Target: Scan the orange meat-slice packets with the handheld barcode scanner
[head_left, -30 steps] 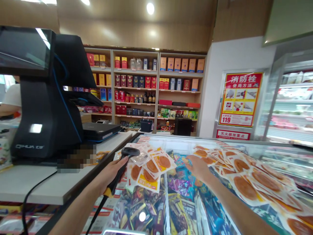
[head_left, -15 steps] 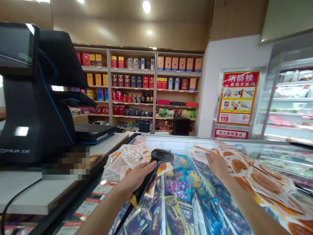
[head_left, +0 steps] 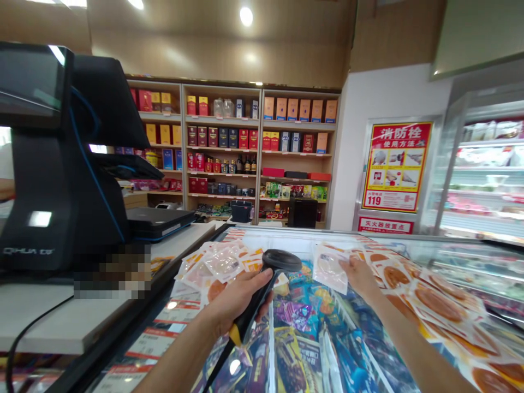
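Note:
My left hand [head_left: 245,297] is wrapped round the handle of a black and yellow barcode scanner [head_left: 282,261], whose head points forward and to the right. Between the fingers of my right hand [head_left: 358,275] is the edge of a flat, clear and white plastic food packet [head_left: 331,270], held up over the freezer. A pile of similar packets [head_left: 223,259] lies on the glass to the left, by the scanner. More packets with brown, round contents [head_left: 438,300] are spread to the right of my right forearm.
Under the glass, the chest freezer holds colourful wrapped ice creams [head_left: 297,316] and wire dividers. A black cash register [head_left: 53,180] stands on the white counter [head_left: 45,327] at left. Shelves of boxes [head_left: 223,136] line the back wall, and a glass-fronted fridge [head_left: 487,174] is at right.
My right hand has drawn the packet up and turned it to show more of its face. The scanner in my left hand has shifted right, closer to the packet.

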### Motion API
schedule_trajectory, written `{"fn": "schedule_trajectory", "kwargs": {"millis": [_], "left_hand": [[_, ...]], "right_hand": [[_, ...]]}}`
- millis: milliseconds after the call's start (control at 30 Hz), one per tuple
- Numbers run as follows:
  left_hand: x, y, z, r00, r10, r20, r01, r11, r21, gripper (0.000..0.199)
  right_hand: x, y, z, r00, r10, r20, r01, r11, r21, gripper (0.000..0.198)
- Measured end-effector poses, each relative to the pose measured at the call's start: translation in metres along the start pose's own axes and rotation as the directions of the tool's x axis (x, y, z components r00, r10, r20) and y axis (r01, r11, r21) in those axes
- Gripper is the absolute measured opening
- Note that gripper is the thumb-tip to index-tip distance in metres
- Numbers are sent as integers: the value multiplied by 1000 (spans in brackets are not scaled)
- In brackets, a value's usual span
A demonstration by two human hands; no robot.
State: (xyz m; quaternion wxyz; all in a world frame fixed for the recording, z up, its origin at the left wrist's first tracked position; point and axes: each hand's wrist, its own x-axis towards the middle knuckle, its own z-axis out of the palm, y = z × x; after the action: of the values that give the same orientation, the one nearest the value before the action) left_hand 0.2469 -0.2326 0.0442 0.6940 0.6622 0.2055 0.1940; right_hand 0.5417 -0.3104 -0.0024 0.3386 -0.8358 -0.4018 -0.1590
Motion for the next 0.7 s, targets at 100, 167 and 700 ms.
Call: {"fn": "schedule_trajectory", "kwargs": {"millis": [100, 167, 700], "left_hand": [[0, 0, 0, 1000, 9, 20, -8, 1000, -12, 34], [0, -2, -1, 999, 25, 24, -25, 1000, -16, 34], [-2, -3, -34, 969, 68, -236, -65, 998, 21, 38]], "right_hand": [[-1, -1, 1, 1000, -22, -11, 22, 1000, -12, 23], [-1, 0, 2, 999, -33, -5, 33, 999, -9, 23], [-1, 3, 14, 996, -73, -53, 58, 966, -250, 30]]}}
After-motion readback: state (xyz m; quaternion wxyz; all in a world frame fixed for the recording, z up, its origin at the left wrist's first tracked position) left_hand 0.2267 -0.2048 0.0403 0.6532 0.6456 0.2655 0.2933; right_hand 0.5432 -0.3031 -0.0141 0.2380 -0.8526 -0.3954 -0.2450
